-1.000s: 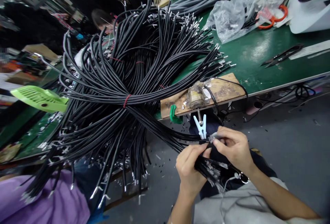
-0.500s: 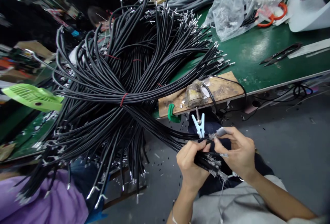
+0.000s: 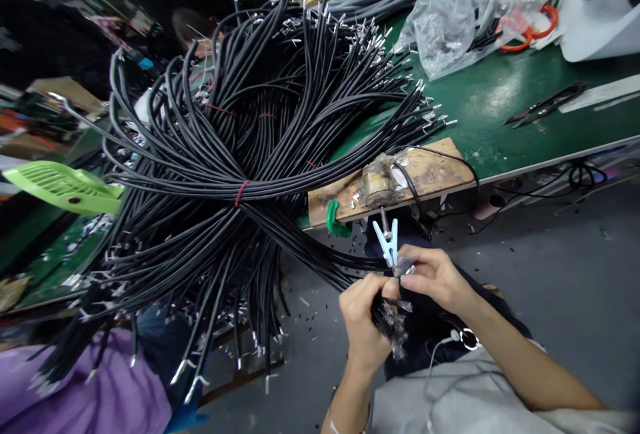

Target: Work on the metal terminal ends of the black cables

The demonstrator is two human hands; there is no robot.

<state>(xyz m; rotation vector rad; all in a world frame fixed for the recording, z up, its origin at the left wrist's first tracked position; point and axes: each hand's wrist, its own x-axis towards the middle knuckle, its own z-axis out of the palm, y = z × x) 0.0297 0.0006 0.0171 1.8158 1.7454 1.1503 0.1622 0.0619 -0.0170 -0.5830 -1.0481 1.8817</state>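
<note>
My left hand (image 3: pixel 367 321) is closed round a bunch of black cables (image 3: pixel 383 321), whose frayed, silvery stripped ends stick out past the fingers. My right hand (image 3: pixel 435 277) pinches at one cable's end, beside my left thumb. Something grey covers or lies at the right fingertips; I cannot tell what. Just above the fingertips is a light blue clothespin (image 3: pixel 387 242), fixed to the metal shaft of a small tape-wrapped motor (image 3: pixel 378 182). The jaws of the clothespin sit against the right fingertips and partly hide behind them.
A large heap of black cables (image 3: pixel 200 161) with red ties covers the green table (image 3: pixel 500 134). The motor sits on a wooden board (image 3: pixel 435 167) beside a green clamp (image 3: pixel 336 219). Snips (image 3: pixel 547 104), orange-handled scissors (image 3: pixel 530 34) and a light green fan (image 3: pixel 65 187) lie around. A person's purple sleeve (image 3: pixel 115 381) is at left.
My right hand has moved left, bringing the cable end up to the jaws of the clothespin. The left hand and its bunch have shifted slightly left.
</note>
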